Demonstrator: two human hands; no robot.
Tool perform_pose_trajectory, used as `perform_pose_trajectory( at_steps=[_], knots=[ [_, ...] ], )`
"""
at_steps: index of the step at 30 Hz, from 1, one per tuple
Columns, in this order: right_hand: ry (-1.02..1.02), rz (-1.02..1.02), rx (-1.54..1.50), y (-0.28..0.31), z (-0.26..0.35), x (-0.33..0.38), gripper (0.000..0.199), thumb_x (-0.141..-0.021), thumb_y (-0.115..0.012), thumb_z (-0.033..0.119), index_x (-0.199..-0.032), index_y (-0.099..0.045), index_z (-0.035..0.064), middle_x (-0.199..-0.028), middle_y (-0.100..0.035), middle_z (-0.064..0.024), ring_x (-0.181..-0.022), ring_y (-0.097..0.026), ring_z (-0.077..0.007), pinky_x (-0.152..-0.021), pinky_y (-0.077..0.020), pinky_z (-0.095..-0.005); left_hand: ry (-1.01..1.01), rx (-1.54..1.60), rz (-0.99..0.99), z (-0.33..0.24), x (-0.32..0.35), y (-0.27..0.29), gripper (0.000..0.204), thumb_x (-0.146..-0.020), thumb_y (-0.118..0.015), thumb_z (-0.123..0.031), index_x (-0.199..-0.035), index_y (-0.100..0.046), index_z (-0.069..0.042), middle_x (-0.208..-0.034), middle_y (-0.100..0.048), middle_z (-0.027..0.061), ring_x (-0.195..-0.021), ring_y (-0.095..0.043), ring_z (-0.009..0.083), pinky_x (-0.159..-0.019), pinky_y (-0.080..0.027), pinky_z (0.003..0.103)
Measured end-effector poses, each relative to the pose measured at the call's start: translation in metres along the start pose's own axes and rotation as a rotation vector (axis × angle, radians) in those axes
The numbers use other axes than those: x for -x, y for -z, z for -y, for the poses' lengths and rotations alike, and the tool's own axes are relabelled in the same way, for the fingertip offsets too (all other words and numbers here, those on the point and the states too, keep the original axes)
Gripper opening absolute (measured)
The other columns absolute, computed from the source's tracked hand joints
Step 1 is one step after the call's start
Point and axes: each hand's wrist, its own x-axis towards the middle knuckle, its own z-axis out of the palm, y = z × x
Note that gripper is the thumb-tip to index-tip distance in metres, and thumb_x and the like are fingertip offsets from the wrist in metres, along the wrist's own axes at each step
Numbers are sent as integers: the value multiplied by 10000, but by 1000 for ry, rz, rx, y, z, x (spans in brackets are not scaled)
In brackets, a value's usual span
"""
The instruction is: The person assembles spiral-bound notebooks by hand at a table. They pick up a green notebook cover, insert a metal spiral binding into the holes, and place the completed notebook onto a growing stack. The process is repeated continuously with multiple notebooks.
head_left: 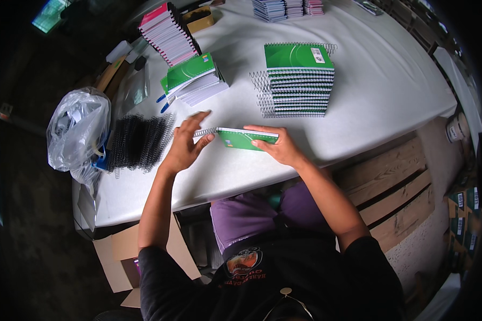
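Fingers of the right hand [281, 147] are clamped on a green spiral notebook [246, 138], held just above the white table [369, 96], while the left hand [185, 143], fingers spread apart and slightly blurred, is set against its wire coil [206, 131]. A tall stack of bound green notebooks [299, 83] is seen behind. The notebook is judged light and fairly stiff, best gripped by the cover edge, away from the springy coil.

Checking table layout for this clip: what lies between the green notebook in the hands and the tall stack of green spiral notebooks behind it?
Only bare white table shows between the held notebook and the stack in the head view.
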Motion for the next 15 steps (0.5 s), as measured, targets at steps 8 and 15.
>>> perform_pose_trajectory(
  at_steps=[8,15],
  knots=[
    [31,-37,213,-2,8,12,245,-827,-605,64,-1069,-620,32,-931,-670,-124,-748,-582,-73,-695,-480,-241,-7,-549,-131,-47,2,-11,776,-714,-619,-530,-1294,-409,-58,-1365,-334,210,-1261,-283,374,-1018,-183,483],
    [181,-52,221,-38,14,49,263,-806,-595,9,-1069,-606,14,-942,-656,-144,-823,-656,-224,-712,-508,-293,-222,-671,-339,-33,70,-43,1044,-730,-310,-776,-1372,-214,41,-1412,-92,332,-1328,20,465,-982,129,614]
  ],
)
